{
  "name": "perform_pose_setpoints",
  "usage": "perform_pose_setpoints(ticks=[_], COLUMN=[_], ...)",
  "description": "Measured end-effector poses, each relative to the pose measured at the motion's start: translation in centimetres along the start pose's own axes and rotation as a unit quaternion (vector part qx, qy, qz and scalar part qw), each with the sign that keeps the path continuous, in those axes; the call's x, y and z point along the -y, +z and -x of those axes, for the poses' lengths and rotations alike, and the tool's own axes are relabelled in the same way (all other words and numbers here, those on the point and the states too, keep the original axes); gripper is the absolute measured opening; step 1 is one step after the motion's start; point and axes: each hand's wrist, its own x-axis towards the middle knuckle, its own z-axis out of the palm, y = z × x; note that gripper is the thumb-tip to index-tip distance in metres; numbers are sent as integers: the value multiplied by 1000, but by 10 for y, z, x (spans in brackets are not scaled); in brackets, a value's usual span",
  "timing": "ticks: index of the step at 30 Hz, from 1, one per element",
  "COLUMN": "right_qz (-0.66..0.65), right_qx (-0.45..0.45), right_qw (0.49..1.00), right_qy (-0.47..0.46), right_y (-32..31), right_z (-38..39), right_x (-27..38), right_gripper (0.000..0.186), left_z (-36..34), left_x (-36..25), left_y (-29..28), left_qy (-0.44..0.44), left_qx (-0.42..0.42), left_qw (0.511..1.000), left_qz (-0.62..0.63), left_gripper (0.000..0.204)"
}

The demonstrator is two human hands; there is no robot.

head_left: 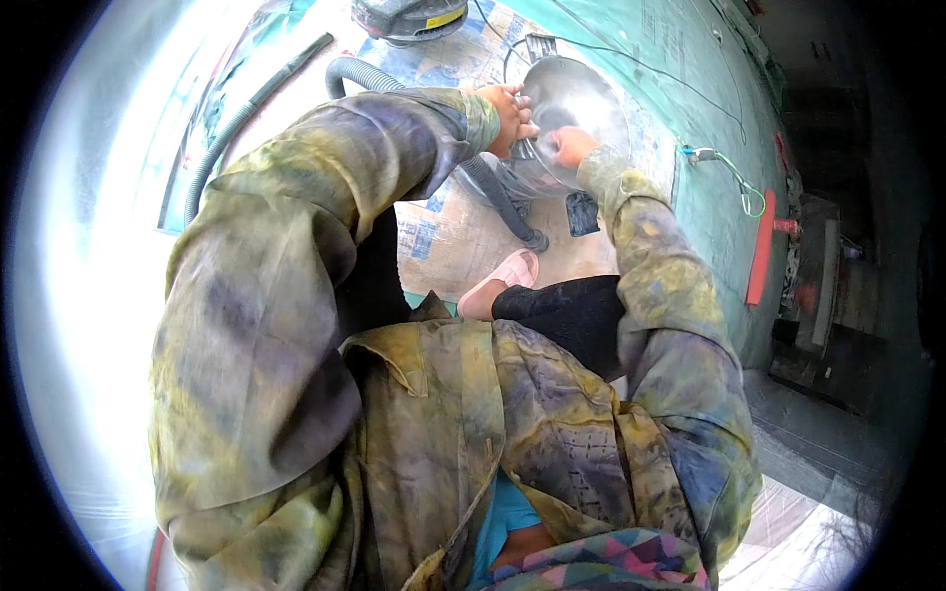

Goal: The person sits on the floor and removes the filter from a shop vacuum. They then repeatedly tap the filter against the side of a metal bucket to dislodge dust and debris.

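Observation:
A round, shiny metal drum point(613, 108) with an open top leans toward me on the floor, its inside dusty or hazy. At the drum's left rim is my left hand point(506, 120), its fingers bent over the edge. My right hand point(572, 146) is closed in a fist at the near side of the drum's mouth. Whatever the fist holds, if anything, is hidden. A ribbed grey hose point(483, 182) runs beside the drum below my left hand and ends on the floor.
A dark machine head with a yellow label point(409, 20) stands at the far edge. Another long grey tube point(261, 103) lies to the left. A pink slipper point(512, 271) is on my foot. Wires point(724, 156) hang along green sheeting at right, near a red bar point(761, 251).

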Motion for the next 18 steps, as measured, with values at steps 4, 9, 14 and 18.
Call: perform_pose_setpoints(ticks=[4,9,14,18], right_qz=[-233,-151,-139,-274], right_qx=[-107,-6,1,-137], right_qw=[966,988,990,952], right_qy=[37,18,33,19], right_y=[0,21,18,17], right_z=[16,26,32,35], right_x=[-16,-2,-2,-19], right_gripper=[35,37,35,38], left_z=[-23,-34,-37,-44], left_x=[-9,-15,-14,-14], left_y=[8,3,-10,-2], left_qy=[-6,12,47,43], left_qx=[-4,48,84,65], left_qw=[1000,997,993,994], left_qz=[-2,-56,-66,-78], left_gripper=[61,63,53,48])
